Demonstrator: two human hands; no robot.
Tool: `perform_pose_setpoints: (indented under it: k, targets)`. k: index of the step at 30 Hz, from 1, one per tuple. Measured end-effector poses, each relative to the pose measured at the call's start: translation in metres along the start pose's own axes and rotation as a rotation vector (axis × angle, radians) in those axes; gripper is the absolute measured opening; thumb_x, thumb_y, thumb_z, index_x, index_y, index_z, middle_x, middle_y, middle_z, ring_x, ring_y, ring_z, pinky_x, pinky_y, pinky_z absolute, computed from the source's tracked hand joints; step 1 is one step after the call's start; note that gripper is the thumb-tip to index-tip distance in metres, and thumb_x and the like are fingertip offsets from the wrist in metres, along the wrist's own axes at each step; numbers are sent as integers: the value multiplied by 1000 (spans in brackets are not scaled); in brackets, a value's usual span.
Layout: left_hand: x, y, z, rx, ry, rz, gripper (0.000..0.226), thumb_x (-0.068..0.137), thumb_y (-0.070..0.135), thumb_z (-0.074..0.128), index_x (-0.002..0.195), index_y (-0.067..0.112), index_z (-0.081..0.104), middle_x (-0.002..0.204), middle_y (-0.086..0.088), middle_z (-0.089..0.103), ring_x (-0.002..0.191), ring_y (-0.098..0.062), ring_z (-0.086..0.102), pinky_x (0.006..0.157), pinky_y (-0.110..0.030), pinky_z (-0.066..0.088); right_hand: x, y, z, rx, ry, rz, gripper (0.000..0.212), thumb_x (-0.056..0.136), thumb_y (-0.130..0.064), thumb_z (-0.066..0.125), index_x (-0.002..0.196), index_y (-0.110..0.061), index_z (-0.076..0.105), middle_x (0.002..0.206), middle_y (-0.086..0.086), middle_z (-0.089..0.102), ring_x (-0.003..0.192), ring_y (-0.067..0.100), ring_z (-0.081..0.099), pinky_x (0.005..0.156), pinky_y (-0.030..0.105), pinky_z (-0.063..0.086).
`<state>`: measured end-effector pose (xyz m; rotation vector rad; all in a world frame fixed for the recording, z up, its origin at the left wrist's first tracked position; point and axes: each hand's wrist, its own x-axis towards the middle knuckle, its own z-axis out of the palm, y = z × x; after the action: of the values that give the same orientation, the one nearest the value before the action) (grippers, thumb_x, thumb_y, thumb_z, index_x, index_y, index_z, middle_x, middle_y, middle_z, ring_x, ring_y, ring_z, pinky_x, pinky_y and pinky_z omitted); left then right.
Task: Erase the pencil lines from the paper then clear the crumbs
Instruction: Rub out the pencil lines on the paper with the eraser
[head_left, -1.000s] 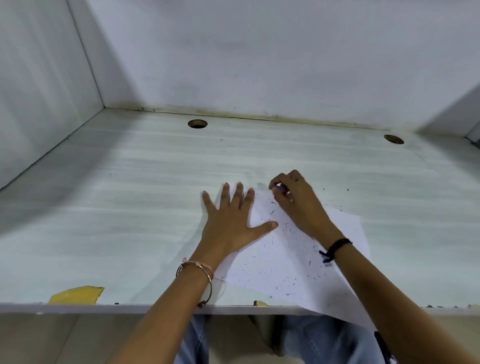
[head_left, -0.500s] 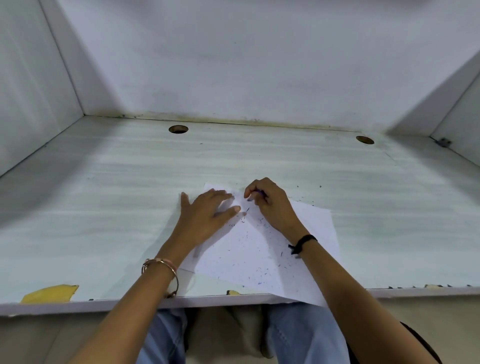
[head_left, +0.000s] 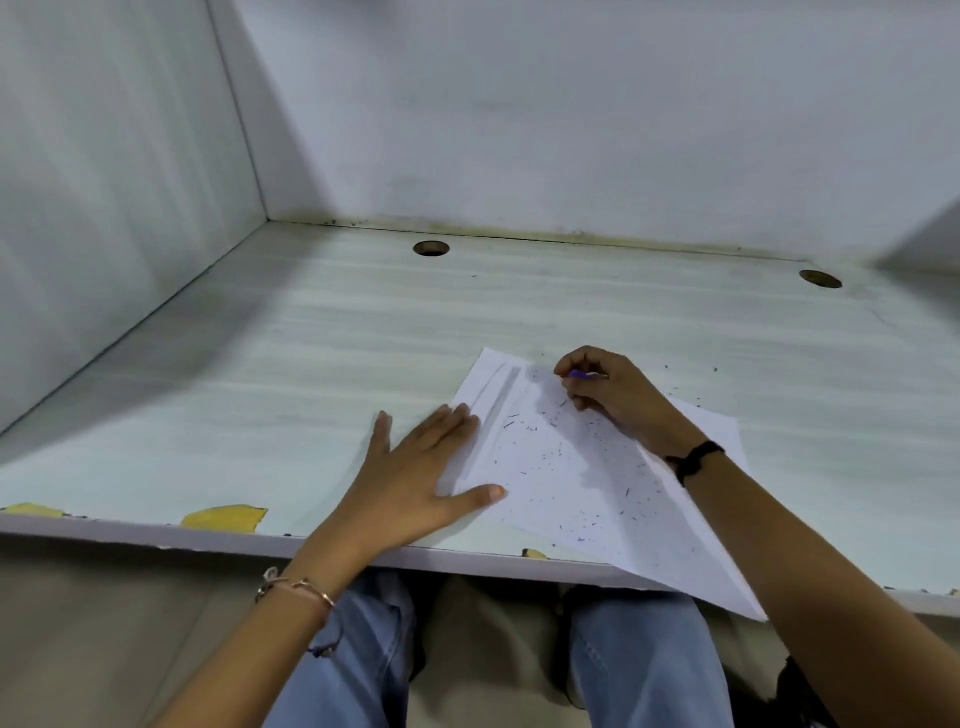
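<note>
A white sheet of paper (head_left: 571, 478) is lying askew on the pale, streaked wood-grain counter (head_left: 311, 364), its near right corner hanging over the counter's front edge. Small dark and purple eraser crumbs (head_left: 545, 457) are lying scattered across the sheet, and a few are sitting on the counter just beyond its far right edge. Any pencil marks on the sheet are too faint to read. The sheet is buckling into long ridges near its far left edge.

The left hand (head_left: 415, 478) is lying flat with straight, spread fingers, pressing on the sheet's left edge, the thumb pointing across the paper. The right hand (head_left: 618, 395) is curling at the sheet's far corner, its fingers pinching a small purple eraser (head_left: 577, 374) against the paper.

Two round holes (head_left: 431, 248) (head_left: 821, 279) are sitting near the counter's back edge. Yellow patches (head_left: 223, 518) are showing along the front edge at the left. Plain grey-white walls (head_left: 571, 130) are closing in the counter at the back and left. A thin metal bracelet (head_left: 296, 587) is circling the left wrist, a black band (head_left: 693, 460) the right, and blue jeans (head_left: 644, 665) are showing below the counter.
</note>
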<state>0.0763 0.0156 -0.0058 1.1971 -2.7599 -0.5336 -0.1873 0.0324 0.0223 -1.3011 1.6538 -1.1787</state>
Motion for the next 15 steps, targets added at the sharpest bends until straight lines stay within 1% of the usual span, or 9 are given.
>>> perform_pose_setpoints:
  k: [1, 2, 4, 6, 8, 9, 12, 15]
  targets:
    - [2, 2, 0, 31, -9, -8, 95, 77, 84, 20, 156, 34, 4, 160, 23, -7, 142, 11, -14, 117, -53, -15, -5, -7, 2, 56, -80, 30, 16, 92, 8, 49, 93, -3, 62, 80, 9, 56, 66, 18, 51, 61, 20, 48]
    - [4, 4, 0, 53, -19, -12, 95, 77, 84, 19, 156, 34, 1, 160, 22, -9, 142, 11, -16, 116, -55, -16, -13, -13, 6, 49, -142, 45, 17, 91, 10, 49, 93, -1, 62, 82, 12, 56, 66, 18, 52, 62, 20, 49]
    - [10, 7, -1, 84, -48, -18, 97, 77, 86, 17, 155, 34, -5, 160, 21, -14, 142, 8, -20, 114, -58, -17, -27, -20, 18, -118, -201, 27, 19, 90, 8, 52, 93, -4, 66, 92, 13, 60, 70, 17, 60, 67, 18, 51]
    - [15, 8, 0, 94, -58, -22, 98, 76, 87, 18, 155, 34, -8, 160, 19, -16, 144, 4, -21, 112, -60, -18, -39, -23, 29, -280, -196, -49, 23, 89, 4, 55, 94, -12, 70, 100, 7, 60, 77, 13, 66, 72, 19, 55]
    - [17, 10, 1, 91, -39, -20, 100, 76, 88, 18, 155, 33, -8, 161, 18, -16, 144, 2, -22, 112, -61, -18, -48, -26, 35, -323, -163, -122, 26, 87, 2, 58, 94, -19, 72, 98, 3, 62, 77, 9, 66, 74, 19, 54]
    - [18, 10, 3, 91, -29, -19, 102, 75, 89, 17, 155, 32, -7, 161, 17, -17, 144, 2, -22, 112, -61, -17, -52, -26, 39, -340, -146, -153, 24, 86, -1, 62, 94, -21, 71, 95, -1, 65, 75, 6, 64, 72, 16, 52]
    - [16, 14, 6, 92, -7, -14, 110, 72, 90, 14, 156, 23, -9, 162, 10, -19, 142, 1, -27, 113, -60, -18, -62, -25, 49, -382, -132, -207, 17, 83, -5, 67, 90, -20, 71, 85, -7, 68, 73, 3, 60, 69, 11, 47]
    - [15, 16, 7, 89, 5, -17, 113, 72, 90, 15, 156, 19, -10, 162, 6, -20, 142, -2, -29, 114, -58, -18, -65, -23, 53, -381, -121, -244, 19, 81, -3, 67, 88, -19, 73, 89, -5, 66, 83, 8, 63, 74, 16, 52]
